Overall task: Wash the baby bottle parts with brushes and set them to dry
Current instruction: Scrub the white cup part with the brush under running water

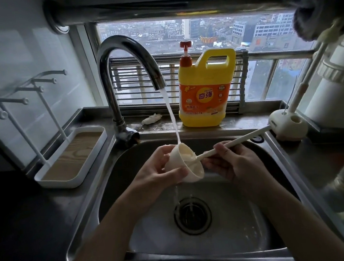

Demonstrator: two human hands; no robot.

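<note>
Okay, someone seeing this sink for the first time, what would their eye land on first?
Probably the yellow detergent jug on the ledge behind the sink, the one strong colour here. Next, the water stream from the tap falls onto the cream cup-shaped bottle part, which the left hand holds over the sink. The right hand holds a long white brush with its head inside that part.

A steel sink [85,222] with a round drain [193,215] sits in my dark counter [25,228]. The curved faucet [126,54] at its far left runs water. On the far ledge stands a yellow detergent jug [206,99], with a small white lump [151,118] to its left.
</note>
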